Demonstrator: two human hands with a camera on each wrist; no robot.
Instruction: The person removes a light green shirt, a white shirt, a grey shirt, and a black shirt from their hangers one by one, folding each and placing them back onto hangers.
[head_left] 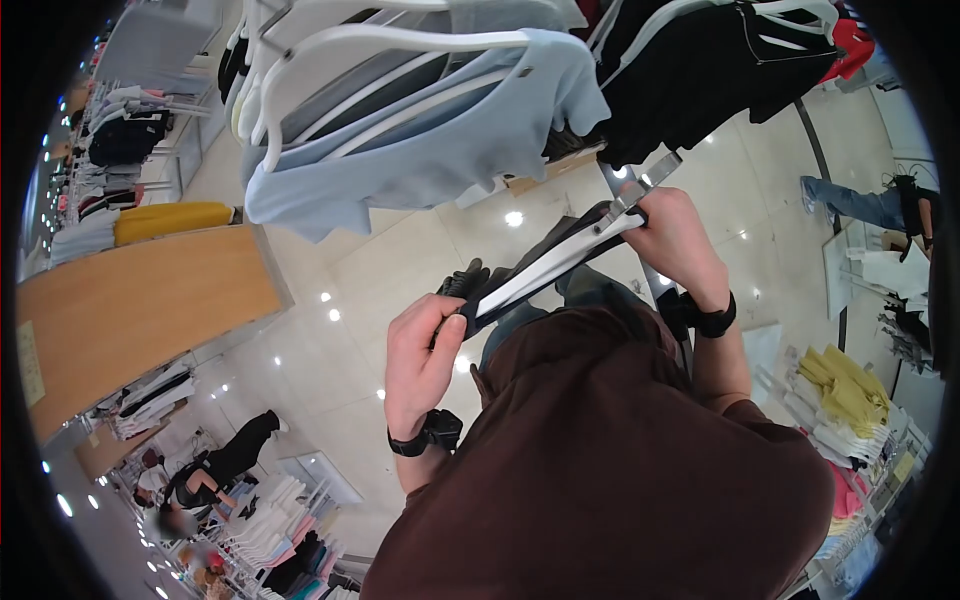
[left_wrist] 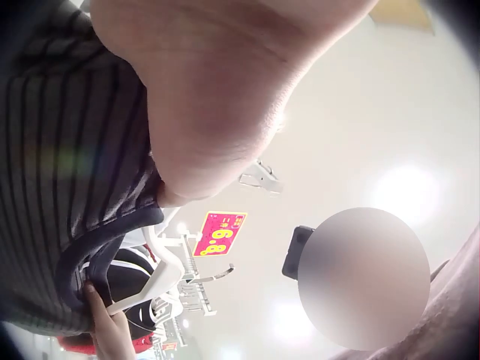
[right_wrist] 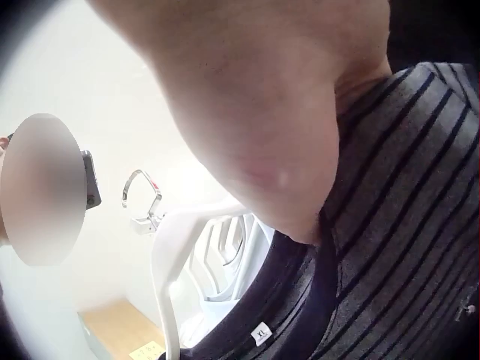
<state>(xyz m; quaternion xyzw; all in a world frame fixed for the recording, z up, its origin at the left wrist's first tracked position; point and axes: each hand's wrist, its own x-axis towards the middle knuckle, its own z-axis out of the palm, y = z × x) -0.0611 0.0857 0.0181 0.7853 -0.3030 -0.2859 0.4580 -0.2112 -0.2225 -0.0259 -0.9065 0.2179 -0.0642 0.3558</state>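
Between my two hands is a dark grey shirt with black stripes [right_wrist: 405, 187], hung on a white hanger [head_left: 550, 262] with a metal hook [head_left: 655, 178]. My left hand [head_left: 420, 350] grips one end of the shirt, thumb laid along its edge. At the other end, close to the hook, my right hand [head_left: 675, 240] grips the dark neckline. Its fingers also show on the collar in the left wrist view. Inside the collar a small white XL label [right_wrist: 260, 334] faces the right wrist camera.
Ahead hangs a light blue top [head_left: 420, 170] on a rack of white hangers, beside black garments [head_left: 700, 85]. A wooden counter [head_left: 150, 310] stands at left. More clothes racks and a few people are around the tiled floor [head_left: 340, 270]. A pink price sign [left_wrist: 221, 234] hangs overhead.
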